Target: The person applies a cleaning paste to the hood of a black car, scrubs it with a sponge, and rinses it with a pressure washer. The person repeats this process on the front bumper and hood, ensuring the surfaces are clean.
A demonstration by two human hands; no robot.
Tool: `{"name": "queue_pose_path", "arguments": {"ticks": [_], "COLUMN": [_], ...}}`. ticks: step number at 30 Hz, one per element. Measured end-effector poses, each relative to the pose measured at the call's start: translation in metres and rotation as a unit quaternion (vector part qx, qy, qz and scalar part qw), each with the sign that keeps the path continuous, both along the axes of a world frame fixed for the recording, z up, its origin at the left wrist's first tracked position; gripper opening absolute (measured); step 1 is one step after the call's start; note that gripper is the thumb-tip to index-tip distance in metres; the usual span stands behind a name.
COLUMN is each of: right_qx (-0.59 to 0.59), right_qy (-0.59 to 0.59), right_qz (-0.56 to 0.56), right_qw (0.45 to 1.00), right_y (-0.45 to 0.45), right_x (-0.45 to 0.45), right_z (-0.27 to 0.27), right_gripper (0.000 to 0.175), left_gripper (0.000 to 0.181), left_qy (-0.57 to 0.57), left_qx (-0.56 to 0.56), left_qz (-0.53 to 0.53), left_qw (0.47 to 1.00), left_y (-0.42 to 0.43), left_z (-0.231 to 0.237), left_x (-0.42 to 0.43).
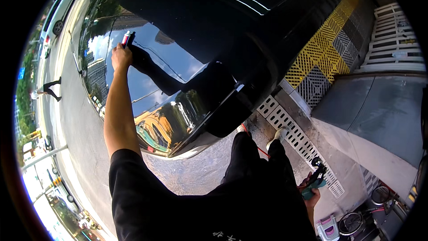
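Note:
My left hand [121,56] is stretched out over the glossy black hood of a car [207,33] and grips a small white and red tube [126,38], its white end pointing away from me. The hand's dark reflection shows in the paint beside it. Low at my right side, my right hand [311,192] is closed around the green body of what looks like a handheld power polisher [314,185], with a black head. An orange-red cord [263,151] runs by my legs. Sky, buildings and wires are mirrored in the hood.
A slotted drain cover [291,129] crosses the floor beside my shoes. To the right lie yellow and grey grid floor tiles [317,53], a grey-topped ledge [374,107] and a white slatted rack [394,40]. Bicycles stand at lower right. A person [46,90] walks on the street at left, near a parked car [60,13].

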State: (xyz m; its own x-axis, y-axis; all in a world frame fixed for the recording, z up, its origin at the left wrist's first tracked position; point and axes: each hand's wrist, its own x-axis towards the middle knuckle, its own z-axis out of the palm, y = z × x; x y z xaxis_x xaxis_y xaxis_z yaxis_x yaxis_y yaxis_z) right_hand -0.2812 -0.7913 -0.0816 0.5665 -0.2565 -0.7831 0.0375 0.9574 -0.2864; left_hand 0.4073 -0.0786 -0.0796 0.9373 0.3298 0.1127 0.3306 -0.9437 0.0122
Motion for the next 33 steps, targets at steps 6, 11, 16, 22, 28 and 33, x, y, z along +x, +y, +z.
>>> {"name": "queue_pose_path", "arguments": {"ticks": [6,11,16,22,28,33], "right_qx": [0.032,0.038,0.085,0.039,0.077,0.081], "right_qy": [-0.013,-0.028,-0.075,-0.041,-0.048,-0.059], "right_qz": [0.009,0.040,0.132,0.123,0.030,-0.038], "right_qw": [0.999,0.998,0.985,0.991,0.995,0.994], "right_y": [-0.002,-0.002,-0.027,-0.047,-0.057,-0.050], "right_x": [-0.031,-0.042,-0.075,-0.140,-0.207,-0.242], "right_z": [-0.014,-0.032,-0.062,-0.064,-0.065,-0.070], "right_gripper": [0.093,0.094,0.095,0.091,0.082,0.089], "left_gripper": [0.049,0.040,0.030,0.037,0.037,0.044], "left_qy": [-0.113,-0.144,0.013,0.076,-0.154,0.084], "left_qx": [-0.021,-0.483,-0.559,-0.304,-0.289,-0.135], "left_qz": [-0.014,-0.098,-0.089,-0.306,-0.520,-0.119], "left_qw": [0.993,0.858,0.825,0.899,0.789,0.980], "left_y": [-0.021,-0.147,-0.268,-0.365,-0.427,-0.318], "left_z": [0.008,0.058,0.051,0.047,0.098,-0.042], "left_x": [-0.060,-0.183,-0.346,-0.451,-0.457,-0.453]}}
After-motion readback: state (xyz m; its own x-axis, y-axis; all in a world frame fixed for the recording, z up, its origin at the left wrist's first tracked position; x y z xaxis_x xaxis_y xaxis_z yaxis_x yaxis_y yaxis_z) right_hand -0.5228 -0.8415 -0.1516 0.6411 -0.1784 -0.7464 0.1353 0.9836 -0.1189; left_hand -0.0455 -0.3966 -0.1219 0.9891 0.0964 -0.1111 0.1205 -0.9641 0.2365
